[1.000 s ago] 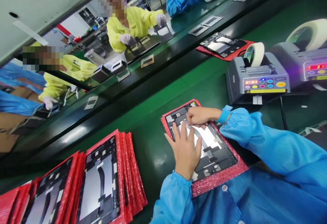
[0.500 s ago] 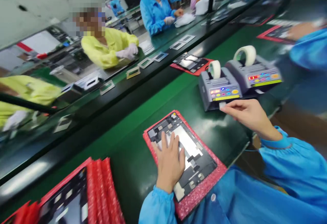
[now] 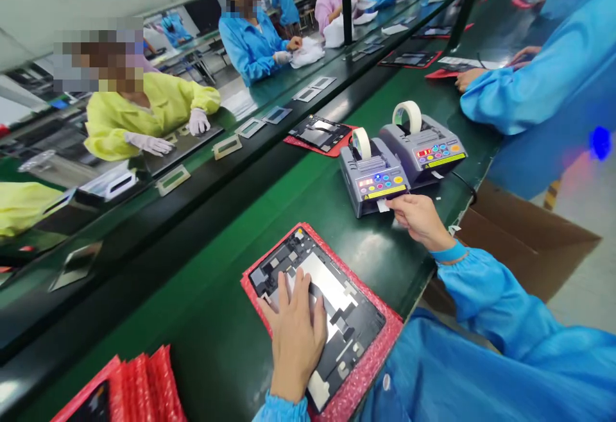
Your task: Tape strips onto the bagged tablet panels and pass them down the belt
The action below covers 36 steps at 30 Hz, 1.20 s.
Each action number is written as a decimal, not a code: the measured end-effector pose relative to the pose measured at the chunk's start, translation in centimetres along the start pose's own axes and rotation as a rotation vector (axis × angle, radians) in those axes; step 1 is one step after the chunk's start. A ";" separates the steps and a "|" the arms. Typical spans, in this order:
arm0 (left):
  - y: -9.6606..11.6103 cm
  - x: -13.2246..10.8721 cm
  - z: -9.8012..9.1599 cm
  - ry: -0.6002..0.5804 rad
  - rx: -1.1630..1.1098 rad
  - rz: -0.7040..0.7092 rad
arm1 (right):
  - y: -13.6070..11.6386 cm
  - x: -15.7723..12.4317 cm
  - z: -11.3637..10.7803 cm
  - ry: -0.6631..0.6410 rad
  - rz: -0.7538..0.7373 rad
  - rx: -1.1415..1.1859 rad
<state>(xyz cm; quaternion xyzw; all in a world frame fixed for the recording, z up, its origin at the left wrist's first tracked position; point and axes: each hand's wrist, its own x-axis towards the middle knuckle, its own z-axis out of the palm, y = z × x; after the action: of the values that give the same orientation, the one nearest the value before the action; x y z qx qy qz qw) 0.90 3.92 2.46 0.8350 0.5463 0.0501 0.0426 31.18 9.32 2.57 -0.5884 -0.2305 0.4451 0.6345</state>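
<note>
Holding the tablet [image 3: 351,338] steady, left fingers [image 3: 304,290] are spread flat; tape [image 3: 383,206] is pinched by right fingers [image 3: 397,202] at one o'clock.

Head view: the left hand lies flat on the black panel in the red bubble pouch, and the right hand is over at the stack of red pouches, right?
Not quite: the head view shows the right hand at the nearer tape dispenser, not the stack of red pouches. The left hand does lie flat on the black panel in the red bubble pouch.

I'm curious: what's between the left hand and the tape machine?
The head view shows a black tablet panel on a red bubble bag, then green mat.
</note>
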 end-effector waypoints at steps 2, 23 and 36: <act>0.0 0.0 -0.3 -0.012 0.007 0.002 | 0.2 -0.8 -0.2 -0.038 -0.023 0.022; 4.1 0.7 0.1 0.067 -0.212 0.135 | 7.3 -4.6 5.6 -0.745 0.183 -0.196; 4.1 0.7 -0.1 0.071 -0.202 0.143 | 7.5 -4.4 5.6 -0.783 0.178 -0.242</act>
<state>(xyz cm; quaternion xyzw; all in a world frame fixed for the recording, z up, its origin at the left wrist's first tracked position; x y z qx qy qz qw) 4.92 2.87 3.11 0.8611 0.4785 0.1374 0.1035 22.25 8.01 -2.44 -0.4626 -0.4531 0.6579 0.3845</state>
